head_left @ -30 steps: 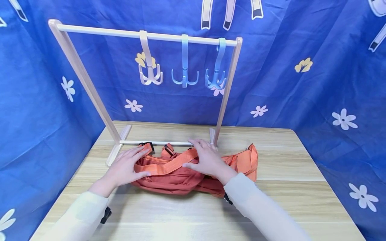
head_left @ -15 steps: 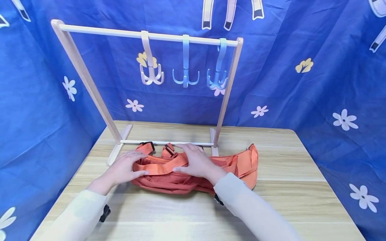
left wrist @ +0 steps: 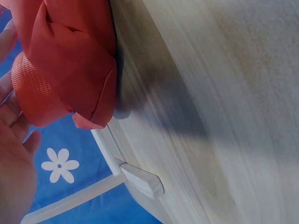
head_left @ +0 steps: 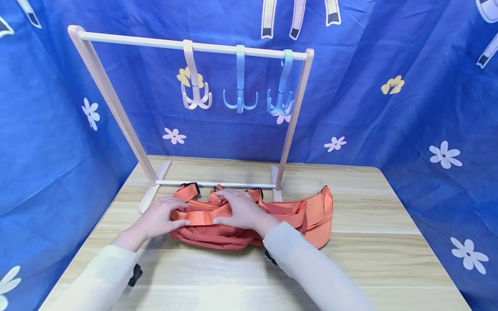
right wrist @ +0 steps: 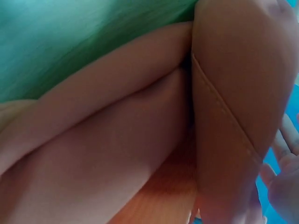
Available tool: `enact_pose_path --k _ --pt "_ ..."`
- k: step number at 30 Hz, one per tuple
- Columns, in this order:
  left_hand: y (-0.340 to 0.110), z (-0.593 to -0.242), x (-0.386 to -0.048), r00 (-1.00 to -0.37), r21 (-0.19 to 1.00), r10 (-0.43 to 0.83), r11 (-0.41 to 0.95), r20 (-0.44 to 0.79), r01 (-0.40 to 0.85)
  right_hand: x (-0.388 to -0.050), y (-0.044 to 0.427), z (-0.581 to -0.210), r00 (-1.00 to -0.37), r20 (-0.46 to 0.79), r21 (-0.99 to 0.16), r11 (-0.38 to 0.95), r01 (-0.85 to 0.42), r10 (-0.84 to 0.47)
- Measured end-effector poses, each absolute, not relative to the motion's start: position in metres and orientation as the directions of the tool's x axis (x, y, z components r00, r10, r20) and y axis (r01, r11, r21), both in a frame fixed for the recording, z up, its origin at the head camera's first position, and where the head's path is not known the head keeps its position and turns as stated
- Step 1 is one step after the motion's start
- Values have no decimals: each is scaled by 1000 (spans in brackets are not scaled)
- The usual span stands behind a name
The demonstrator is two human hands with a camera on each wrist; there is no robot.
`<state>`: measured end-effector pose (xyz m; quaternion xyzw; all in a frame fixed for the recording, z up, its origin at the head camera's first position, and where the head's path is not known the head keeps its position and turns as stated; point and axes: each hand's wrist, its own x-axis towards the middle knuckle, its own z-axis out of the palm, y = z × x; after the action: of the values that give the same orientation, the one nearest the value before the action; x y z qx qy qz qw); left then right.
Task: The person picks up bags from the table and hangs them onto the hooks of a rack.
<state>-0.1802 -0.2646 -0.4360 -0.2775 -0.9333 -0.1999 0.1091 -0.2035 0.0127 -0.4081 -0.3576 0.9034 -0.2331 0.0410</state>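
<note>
A dark red bag [head_left: 233, 241] lies along the table, a broad orange strap [head_left: 201, 217] across its top. My left hand [head_left: 155, 219] curves over its left end, thumb on the near side and fingers beyond, holding the strap between them. Nearer the bag's middle, my right hand [head_left: 247, 212] has its fingers and thumb round the same strap. From the left wrist view, my left hand's fingers [left wrist: 7, 111] lie beside the strap loop [left wrist: 36, 93] and the red cloth [left wrist: 70, 51]. A sleeve [right wrist: 243, 102] blocks most of the right wrist view.
Behind the bag stands a wooden rack [head_left: 113, 99] with one white hook [head_left: 196, 86] and two blue hooks [head_left: 240, 86], [head_left: 281, 88] on its top bar. An orange cap [head_left: 319, 235] lies against the bag's right end. Black buckles [head_left: 135, 274] rest near both sleeves.
My right hand has slid leftward along the strap, closer to my left hand, uncovering more of the bag's right part and the cap. My left hand and the bag have barely moved.
</note>
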Motion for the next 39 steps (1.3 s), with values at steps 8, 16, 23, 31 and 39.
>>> enact_pose_path --k 8,16,23,31,39 --pt "-266 -439 -179 -815 307 472 763 337 569 -204 5 -413 -750 54 -464 649 -603 -659" --pt "-267 -440 -177 -788 320 472 733 396 600 -204 1 -416 -748 85 -420 658 -626 -658" --pt "-270 -440 -177 -744 359 487 665 457 655 -204 0 -417 -740 96 -398 655 -642 -666" --pt "-272 -435 -176 -764 449 471 622 441 642 -202 1 -415 -724 145 -419 621 -662 -674" --pt "-272 -428 -175 -805 546 436 591 403 594 -204 3 -412 -698 202 -491 545 -679 -687"
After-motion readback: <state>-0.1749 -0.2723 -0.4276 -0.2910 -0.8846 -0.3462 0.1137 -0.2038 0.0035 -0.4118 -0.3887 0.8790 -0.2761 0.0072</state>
